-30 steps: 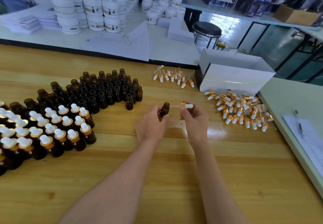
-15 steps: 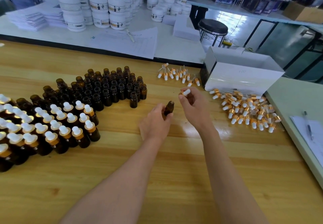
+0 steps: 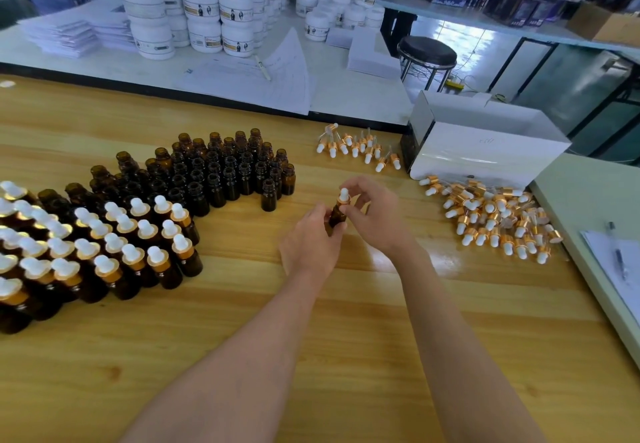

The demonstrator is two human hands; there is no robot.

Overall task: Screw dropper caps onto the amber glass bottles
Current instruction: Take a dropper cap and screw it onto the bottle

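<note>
Since the frame half a second ago, the dropper cap (image 3: 344, 197) has been brought from behind the amber bottle (image 3: 336, 216) onto its neck, where its white bulb now stands uppermost.

One bottle and one cap are in hand. Roughly thirty capped bottles (image 3: 114, 248) are packed at the left, and the count is left open because the group is cut off by the frame edge. About fifty uncapped bottles (image 3: 214, 172) are massed behind them, with a single lone bottle (image 3: 268, 195) set just apart at their near right corner. Some fifteen caps are laid in a small cluster (image 3: 358, 148). Beside one white box (image 3: 485, 155), a heap of caps (image 3: 495, 221) is piled too densely to be counted. One pen (image 3: 618, 255) is seen on papers at the right.

The bottle's lower body is gripped by the curled fingers of the left hand (image 3: 310, 243), and the cap's gold collar is pinched between the thumb and fingers of the right hand (image 3: 375, 216). The bottle is held slightly tilted at the middle of the wooden table (image 3: 346, 338). Whether its base touches the wood cannot be told.

Most of the bottle is hidden by the fingers, and the glass pipette is not visible.
</note>
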